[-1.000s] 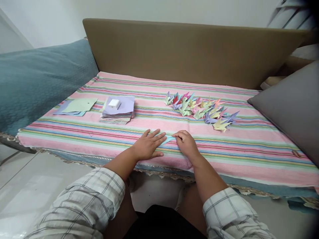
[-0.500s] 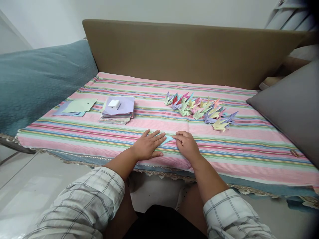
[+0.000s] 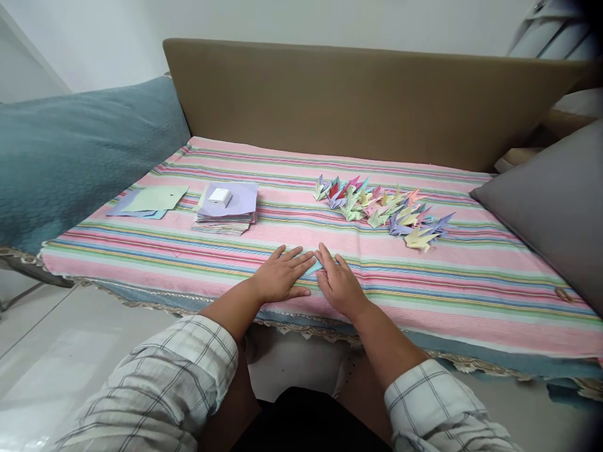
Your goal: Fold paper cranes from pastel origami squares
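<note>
A small piece of light-blue folded paper (image 3: 315, 267) lies on the striped cloth (image 3: 424, 314), mostly hidden under my hands. My left hand (image 3: 282, 275) is flat over its left part, fingers stretched out to the right. Over its right end rests my right hand (image 3: 340, 284), fingers extended and somewhat apart, the fingertips against the paper. Beyond the hands, to the right, stands a group of folded paper cranes (image 3: 377, 204) in several colours.
Left of centre is a stack of square paper (image 3: 223, 223) with a white box-shaped object (image 3: 220, 198) on top. Loose green and blue sheets (image 3: 157, 198) lie farther left. A grey cushion (image 3: 551, 207) leans at the right, and a brown backrest (image 3: 353, 103) runs behind.
My right hand has gone from a pinch at the paper's right tip to stretched fingers lying on it, nearer my left hand. The left hand stays flat; the view shifted slightly.
</note>
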Tool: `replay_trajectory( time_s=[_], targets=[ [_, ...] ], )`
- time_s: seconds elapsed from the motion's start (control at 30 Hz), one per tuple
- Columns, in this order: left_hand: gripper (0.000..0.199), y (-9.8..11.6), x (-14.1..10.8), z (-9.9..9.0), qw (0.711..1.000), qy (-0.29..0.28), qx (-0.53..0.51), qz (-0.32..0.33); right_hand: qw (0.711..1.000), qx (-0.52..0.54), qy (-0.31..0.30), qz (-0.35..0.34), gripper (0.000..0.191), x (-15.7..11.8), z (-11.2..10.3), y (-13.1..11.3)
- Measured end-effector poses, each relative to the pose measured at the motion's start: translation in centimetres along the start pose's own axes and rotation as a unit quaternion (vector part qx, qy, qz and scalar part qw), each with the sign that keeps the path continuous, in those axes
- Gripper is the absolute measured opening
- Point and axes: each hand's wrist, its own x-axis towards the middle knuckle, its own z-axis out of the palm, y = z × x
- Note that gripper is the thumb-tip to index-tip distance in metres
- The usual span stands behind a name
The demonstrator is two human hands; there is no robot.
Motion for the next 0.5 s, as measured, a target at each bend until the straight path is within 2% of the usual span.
replay_trajectory(
  time_s=[0.23,0.5],
  targets=[
    [0.091,0.1,-1.0,-0.3,0.997,-0.01,-0.034,-0.064,1.0,0.004,-0.011,0.022,0.062,0.1,0.0,0.1],
    [0.091,-0.1,-2.3,-1.6,0.993,-0.061,-0.024,-0.1,0.999,-0.007,-0.018,0.037,0.06,0.1,0.0,-0.1]
  ],
)
